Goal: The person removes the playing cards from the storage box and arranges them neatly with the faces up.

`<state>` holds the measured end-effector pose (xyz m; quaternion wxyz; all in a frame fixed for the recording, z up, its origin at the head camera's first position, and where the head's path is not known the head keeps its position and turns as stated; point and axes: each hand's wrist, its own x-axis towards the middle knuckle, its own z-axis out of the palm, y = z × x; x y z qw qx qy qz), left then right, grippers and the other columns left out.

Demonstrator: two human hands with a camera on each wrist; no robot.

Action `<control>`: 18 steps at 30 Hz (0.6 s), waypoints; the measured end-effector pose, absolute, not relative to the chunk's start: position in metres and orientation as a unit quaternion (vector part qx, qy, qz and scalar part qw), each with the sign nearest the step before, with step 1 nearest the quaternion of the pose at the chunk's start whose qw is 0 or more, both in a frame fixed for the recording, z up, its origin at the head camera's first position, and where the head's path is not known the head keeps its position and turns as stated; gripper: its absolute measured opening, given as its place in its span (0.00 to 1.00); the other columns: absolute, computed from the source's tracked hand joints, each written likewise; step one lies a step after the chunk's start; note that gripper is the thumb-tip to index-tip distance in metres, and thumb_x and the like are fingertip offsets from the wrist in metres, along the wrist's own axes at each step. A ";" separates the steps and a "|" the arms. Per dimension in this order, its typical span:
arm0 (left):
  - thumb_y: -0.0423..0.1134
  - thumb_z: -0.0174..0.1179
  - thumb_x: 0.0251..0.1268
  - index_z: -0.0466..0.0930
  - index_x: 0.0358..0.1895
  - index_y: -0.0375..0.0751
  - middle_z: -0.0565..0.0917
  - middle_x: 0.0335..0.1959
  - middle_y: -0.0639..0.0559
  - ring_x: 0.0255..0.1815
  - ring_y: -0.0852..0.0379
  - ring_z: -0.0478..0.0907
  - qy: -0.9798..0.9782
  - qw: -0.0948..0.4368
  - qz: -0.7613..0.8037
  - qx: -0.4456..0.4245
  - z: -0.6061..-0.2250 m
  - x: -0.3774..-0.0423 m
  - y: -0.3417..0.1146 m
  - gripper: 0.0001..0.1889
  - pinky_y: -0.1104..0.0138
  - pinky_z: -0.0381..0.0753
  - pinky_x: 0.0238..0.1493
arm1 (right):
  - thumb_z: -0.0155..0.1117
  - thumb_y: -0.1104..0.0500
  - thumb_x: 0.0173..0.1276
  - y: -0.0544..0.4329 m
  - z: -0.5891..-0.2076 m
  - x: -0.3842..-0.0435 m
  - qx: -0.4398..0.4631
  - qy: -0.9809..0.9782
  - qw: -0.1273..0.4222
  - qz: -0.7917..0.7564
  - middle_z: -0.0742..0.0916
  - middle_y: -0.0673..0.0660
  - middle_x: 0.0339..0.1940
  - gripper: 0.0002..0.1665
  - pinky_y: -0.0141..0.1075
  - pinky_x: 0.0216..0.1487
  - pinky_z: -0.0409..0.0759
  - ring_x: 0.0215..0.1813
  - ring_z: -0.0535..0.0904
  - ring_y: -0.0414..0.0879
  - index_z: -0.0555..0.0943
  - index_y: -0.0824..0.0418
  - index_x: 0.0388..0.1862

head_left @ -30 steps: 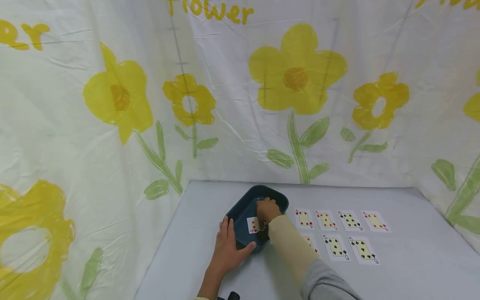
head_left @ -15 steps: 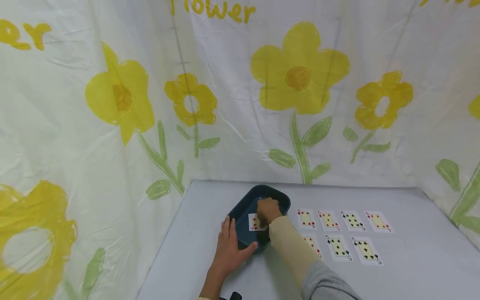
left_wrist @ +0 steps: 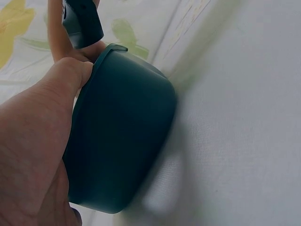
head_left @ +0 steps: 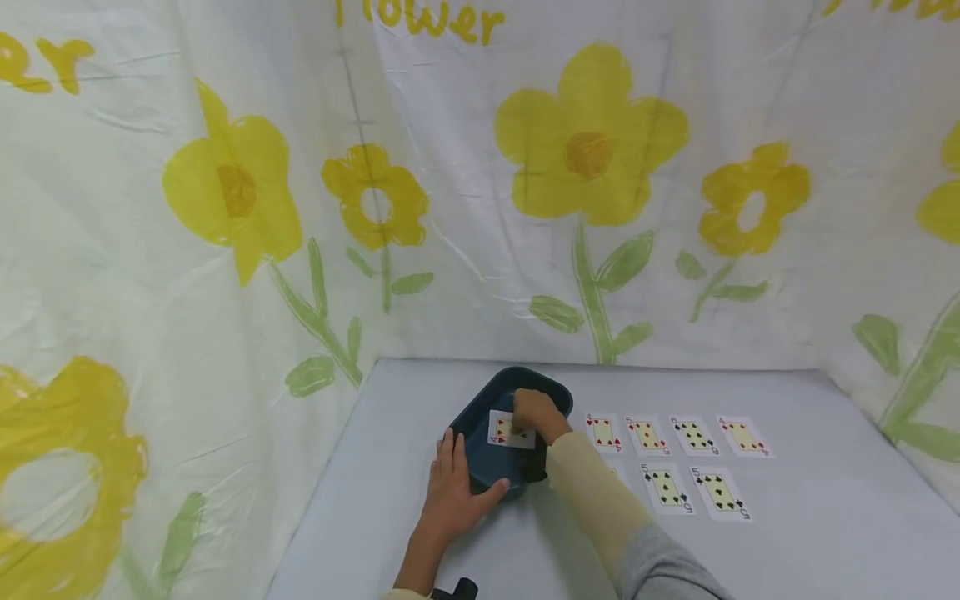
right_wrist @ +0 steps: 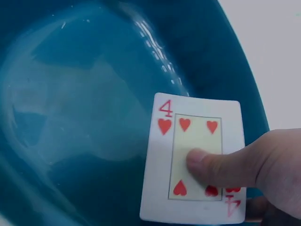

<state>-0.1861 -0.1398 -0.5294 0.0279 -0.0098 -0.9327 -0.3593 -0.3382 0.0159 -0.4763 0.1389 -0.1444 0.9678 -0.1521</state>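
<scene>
My right hand (head_left: 536, 412) pinches a four of hearts playing card (right_wrist: 162, 207), thumb lying across its face. In the head view this card overlaps the inside of a deep teal plastic tray (head_left: 487, 461), which stands slantwise on the table. The fingers behind the card are mostly hidden. My left hand (head_left: 450, 493) grips the tray's near left corner: its fingers lie along the left side and its thumb (left_wrist: 77, 73) reaches over the near rim. From the left wrist, the tray's outer wall (left_wrist: 127, 127) fills the middle of the view.
Right of the tray, several playing cards lie face up in two rows, among them a six (head_left: 695, 436) and a black five (head_left: 722, 493). My right sleeve (head_left: 592, 492) partly covers one card (head_left: 617, 472). A white flower-painted sheet (head_left: 450, 317) hangs behind the white table (head_left: 817, 500).
The card in my right hand has shifted away from me over the tray and shows more of its face. My left hand keeps its place on the tray.
</scene>
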 end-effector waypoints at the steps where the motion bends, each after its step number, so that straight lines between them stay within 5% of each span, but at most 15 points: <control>1: 0.74 0.59 0.57 0.45 0.80 0.34 0.39 0.82 0.39 0.80 0.37 0.38 -0.934 0.028 -0.357 -0.012 -0.530 -0.186 -0.140 0.60 0.38 0.48 0.72 | 0.76 0.61 0.60 0.017 -0.478 -0.339 -0.144 0.968 0.139 -0.154 0.81 0.54 0.27 0.10 0.41 0.36 0.77 0.29 0.73 0.46 0.83 0.64 0.35; 12: 0.72 0.60 0.59 0.47 0.79 0.31 0.41 0.81 0.36 0.80 0.34 0.40 -0.937 0.042 -0.347 -0.028 -0.527 -0.187 -0.142 0.59 0.38 0.49 0.72 | 0.70 0.64 0.62 0.032 -0.483 -0.341 -0.143 0.950 0.117 -0.252 0.71 0.49 0.15 0.20 0.36 0.24 0.66 0.20 0.65 0.43 0.70 0.57 0.15; 18: 0.72 0.60 0.58 0.47 0.79 0.30 0.42 0.81 0.35 0.80 0.34 0.40 -0.935 0.038 -0.350 -0.029 -0.528 -0.185 -0.140 0.59 0.38 0.48 0.72 | 0.64 0.67 0.63 0.047 -0.482 -0.333 -0.105 0.912 0.078 -0.388 0.78 0.55 0.28 0.09 0.36 0.28 0.70 0.27 0.71 0.46 0.72 0.60 0.27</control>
